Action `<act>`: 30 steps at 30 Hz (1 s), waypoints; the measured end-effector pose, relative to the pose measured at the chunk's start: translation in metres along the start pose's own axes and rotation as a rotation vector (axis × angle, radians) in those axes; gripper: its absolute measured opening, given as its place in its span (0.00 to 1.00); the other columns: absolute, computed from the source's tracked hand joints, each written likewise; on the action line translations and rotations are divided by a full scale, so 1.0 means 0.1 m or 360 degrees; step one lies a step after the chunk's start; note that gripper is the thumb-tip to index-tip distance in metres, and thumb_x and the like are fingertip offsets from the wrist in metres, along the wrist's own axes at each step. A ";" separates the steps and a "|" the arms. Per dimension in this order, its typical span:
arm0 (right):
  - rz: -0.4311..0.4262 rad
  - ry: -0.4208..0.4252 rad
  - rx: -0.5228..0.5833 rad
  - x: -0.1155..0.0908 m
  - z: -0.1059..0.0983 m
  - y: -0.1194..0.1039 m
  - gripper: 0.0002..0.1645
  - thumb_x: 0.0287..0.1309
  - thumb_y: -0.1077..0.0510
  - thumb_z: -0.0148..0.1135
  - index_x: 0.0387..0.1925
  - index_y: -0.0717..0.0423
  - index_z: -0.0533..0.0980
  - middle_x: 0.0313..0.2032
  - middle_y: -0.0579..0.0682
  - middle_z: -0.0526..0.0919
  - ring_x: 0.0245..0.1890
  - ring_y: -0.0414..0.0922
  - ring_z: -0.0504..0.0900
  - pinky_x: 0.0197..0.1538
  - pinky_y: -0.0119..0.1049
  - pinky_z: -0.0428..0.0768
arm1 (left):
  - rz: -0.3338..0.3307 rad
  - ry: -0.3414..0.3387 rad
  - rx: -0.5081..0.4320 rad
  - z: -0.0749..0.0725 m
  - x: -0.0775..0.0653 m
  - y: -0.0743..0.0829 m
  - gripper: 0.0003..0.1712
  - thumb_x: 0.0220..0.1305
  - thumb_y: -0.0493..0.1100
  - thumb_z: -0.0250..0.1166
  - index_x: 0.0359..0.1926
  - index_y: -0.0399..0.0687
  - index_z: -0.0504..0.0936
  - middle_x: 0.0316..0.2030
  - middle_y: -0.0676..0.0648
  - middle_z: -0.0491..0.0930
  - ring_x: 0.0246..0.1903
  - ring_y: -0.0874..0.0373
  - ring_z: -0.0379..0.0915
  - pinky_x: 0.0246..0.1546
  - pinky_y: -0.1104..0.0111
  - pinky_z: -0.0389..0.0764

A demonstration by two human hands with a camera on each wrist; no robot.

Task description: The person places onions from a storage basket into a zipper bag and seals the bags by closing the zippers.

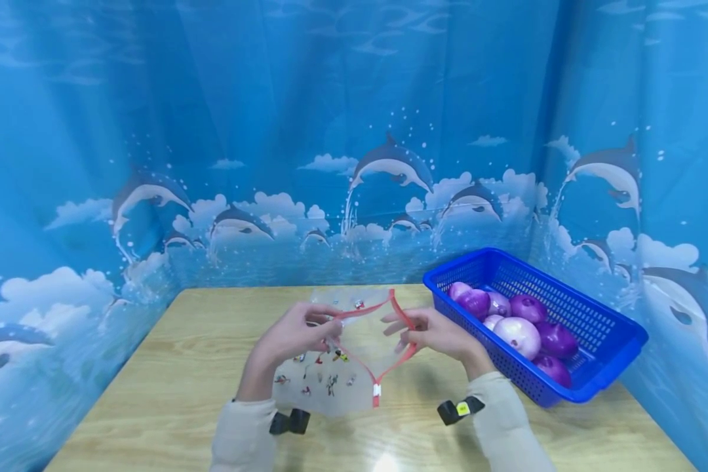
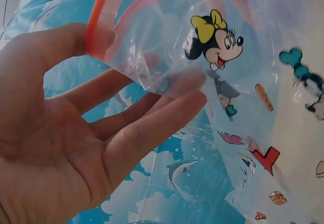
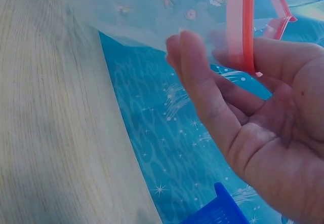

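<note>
A clear zip bag [image 1: 351,396] printed with small cartoon figures is held above the table, its red-edged mouth spread into a diamond shape. My left hand [image 1: 295,334] pinches one side of the mouth between thumb and fingers. On the opposite side, my right hand [image 1: 436,331] pinches the other red edge. A white slider [image 1: 377,390] sits at the near corner of the mouth. The left wrist view shows the orange-red strip [image 2: 97,26] under the thumb, with fingertips behind the film. In the right wrist view the red strip [image 3: 247,26] passes between thumb and fingers.
To the right, a blue perforated basket [image 1: 616,357] stands on the wooden table [image 1: 171,393], holding several peeled purple onions [image 1: 518,337]. A blue curtain [image 1: 307,98] with dolphins hangs behind and beside the table.
</note>
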State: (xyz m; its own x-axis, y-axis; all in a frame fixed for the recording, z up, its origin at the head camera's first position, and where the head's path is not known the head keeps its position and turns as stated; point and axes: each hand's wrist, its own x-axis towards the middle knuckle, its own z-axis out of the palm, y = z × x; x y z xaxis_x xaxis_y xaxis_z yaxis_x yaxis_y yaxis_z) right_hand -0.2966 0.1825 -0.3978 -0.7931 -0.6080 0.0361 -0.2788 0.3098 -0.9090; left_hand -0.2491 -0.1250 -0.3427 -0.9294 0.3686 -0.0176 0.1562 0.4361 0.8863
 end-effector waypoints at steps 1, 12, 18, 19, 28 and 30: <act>-0.0003 0.0013 -0.0004 0.00 0.00 0.00 0.25 0.71 0.61 0.58 0.68 0.59 0.74 0.57 0.60 0.86 0.43 0.50 0.90 0.48 0.43 0.90 | -0.0009 -0.0005 0.0003 0.01 0.00 0.01 0.23 0.73 0.47 0.64 0.63 0.42 0.81 0.47 0.40 0.86 0.41 0.55 0.84 0.43 0.61 0.92; -0.0043 0.0131 0.0074 0.03 0.05 -0.02 0.24 0.79 0.49 0.51 0.64 0.59 0.77 0.57 0.68 0.84 0.46 0.57 0.90 0.49 0.41 0.91 | -0.0035 0.0064 0.0043 0.12 0.03 0.04 0.16 0.71 0.48 0.66 0.53 0.44 0.86 0.48 0.41 0.87 0.40 0.54 0.85 0.41 0.60 0.92; -0.0037 0.0133 0.0087 0.04 0.06 -0.03 0.24 0.80 0.50 0.49 0.64 0.60 0.77 0.54 0.67 0.85 0.43 0.54 0.90 0.48 0.40 0.91 | -0.0039 0.0114 0.0032 0.18 0.05 0.07 0.13 0.71 0.41 0.65 0.53 0.44 0.86 0.47 0.41 0.86 0.37 0.55 0.85 0.41 0.62 0.92; -0.0035 0.0138 0.0086 0.04 0.06 -0.03 0.24 0.80 0.50 0.49 0.64 0.61 0.77 0.54 0.67 0.86 0.43 0.54 0.90 0.48 0.40 0.91 | -0.0036 0.0126 0.0013 0.18 0.06 0.07 0.13 0.70 0.39 0.64 0.53 0.43 0.86 0.47 0.41 0.86 0.37 0.55 0.85 0.41 0.62 0.92; -0.0009 0.0209 0.0076 0.04 0.03 -0.01 0.23 0.78 0.51 0.53 0.61 0.63 0.78 0.54 0.71 0.84 0.39 0.47 0.91 0.47 0.37 0.91 | -0.0040 0.0251 -0.0078 0.18 0.05 0.07 0.18 0.73 0.37 0.57 0.59 0.43 0.83 0.48 0.39 0.84 0.38 0.54 0.85 0.41 0.62 0.92; -0.0006 0.0233 0.0090 0.03 0.01 0.00 0.23 0.78 0.52 0.55 0.61 0.65 0.78 0.53 0.71 0.85 0.36 0.44 0.91 0.47 0.38 0.91 | -0.0073 0.0292 -0.0080 0.17 0.05 0.07 0.19 0.73 0.37 0.57 0.61 0.44 0.82 0.51 0.39 0.84 0.39 0.54 0.85 0.41 0.62 0.92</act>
State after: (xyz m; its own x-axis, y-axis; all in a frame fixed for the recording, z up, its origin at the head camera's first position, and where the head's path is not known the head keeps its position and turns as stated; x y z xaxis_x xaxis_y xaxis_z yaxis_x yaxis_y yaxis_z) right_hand -0.2983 0.1797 -0.3981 -0.8637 -0.4947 0.0961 -0.2545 0.2637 -0.9304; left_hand -0.2466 -0.1062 -0.3446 -0.9813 0.1911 0.0222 0.0996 0.4056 0.9086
